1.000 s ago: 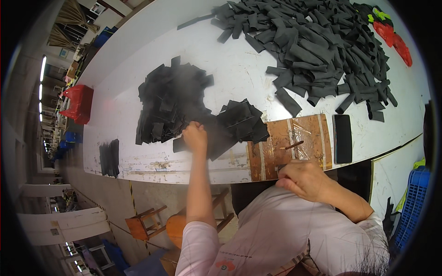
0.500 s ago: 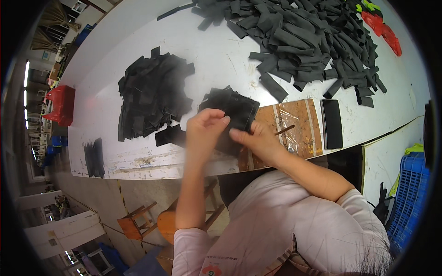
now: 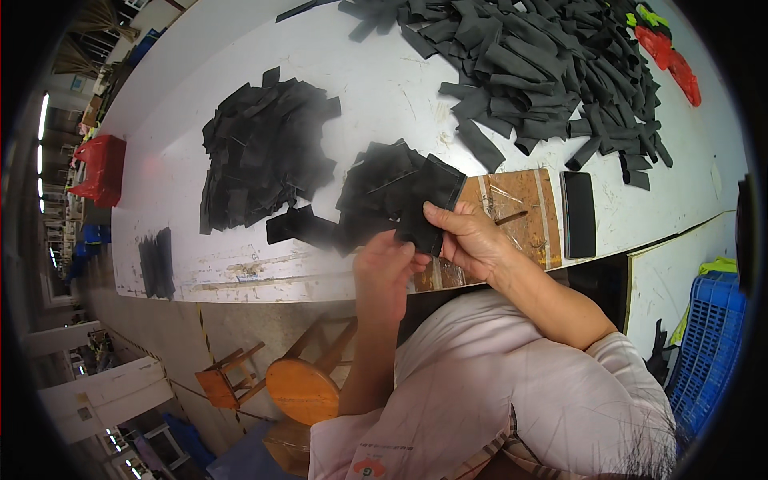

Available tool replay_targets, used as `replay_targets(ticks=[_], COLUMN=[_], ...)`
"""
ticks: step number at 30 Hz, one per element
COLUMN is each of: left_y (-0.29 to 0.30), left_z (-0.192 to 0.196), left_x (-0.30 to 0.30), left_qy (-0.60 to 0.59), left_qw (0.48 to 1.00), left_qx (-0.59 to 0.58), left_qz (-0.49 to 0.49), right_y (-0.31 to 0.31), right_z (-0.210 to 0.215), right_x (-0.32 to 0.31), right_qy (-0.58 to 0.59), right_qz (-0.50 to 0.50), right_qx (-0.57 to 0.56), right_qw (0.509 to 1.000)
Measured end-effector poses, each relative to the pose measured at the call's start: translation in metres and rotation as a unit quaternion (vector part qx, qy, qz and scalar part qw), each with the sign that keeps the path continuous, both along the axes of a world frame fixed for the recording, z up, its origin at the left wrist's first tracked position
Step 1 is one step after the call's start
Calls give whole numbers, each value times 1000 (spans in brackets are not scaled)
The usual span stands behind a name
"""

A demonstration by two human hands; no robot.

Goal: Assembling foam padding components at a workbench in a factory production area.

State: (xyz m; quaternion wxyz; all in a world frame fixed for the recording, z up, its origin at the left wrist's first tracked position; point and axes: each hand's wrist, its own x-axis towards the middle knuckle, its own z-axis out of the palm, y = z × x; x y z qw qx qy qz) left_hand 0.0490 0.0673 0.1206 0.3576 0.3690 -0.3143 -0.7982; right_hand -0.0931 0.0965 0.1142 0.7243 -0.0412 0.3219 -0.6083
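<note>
A broad white desk (image 3: 384, 88) filled most of the upper frame. The largest heap, loose dark-grey tubular fabric pieces (image 3: 520, 76), spread across its upper right. A second heap, of flat black fabric pieces (image 3: 264, 152), lay left of the middle. The left forearm (image 3: 374, 344) rose almost straight from the lower middle, while the right forearm (image 3: 552, 300) slanted up and leftward from the lower right. A smaller pile of black fabric pieces (image 3: 372, 184) lay near the centre, just left of the piece in hand. Beneath the right hand (image 3: 472, 240) and beyond it to the right was a brown wooden board with clear tape strips (image 3: 536, 188).

The two hands were close together just below the centre. The right hand was clamped on a flat, oblong black fabric piece (image 3: 438, 184), its thumb lying across the upper face. The left hand (image 3: 382, 268), fingers curled, met the piece's lower end; whether it pinched the cloth I could not tell. The piece's long axis ran steeply from upper right to lower left, its far end pointing to the upper right.

Right of the board lay a black rectangular phone (image 3: 579, 214); on the board, a thin dark-brown stick (image 3: 512, 217).
</note>
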Motion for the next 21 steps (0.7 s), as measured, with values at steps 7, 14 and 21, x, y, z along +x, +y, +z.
replay_targets(ticks=[7,14,21], left_y=[4,7,5], left_z=[-4,-7,-8], left_x=[-2,-1,-7], left_qy=[-39,-42,-255], left_qw=[998,995,939], left_qx=[-56,-87,-219], left_qz=[10,32,70], right_y=[2,3,16], right_z=[0,2,1], right_x=[0,0,-1], right_qy=[25,14,793], right_qz=[4,6,190], right_qx=[18,22,-9], right_qw=[1000,1000,579])
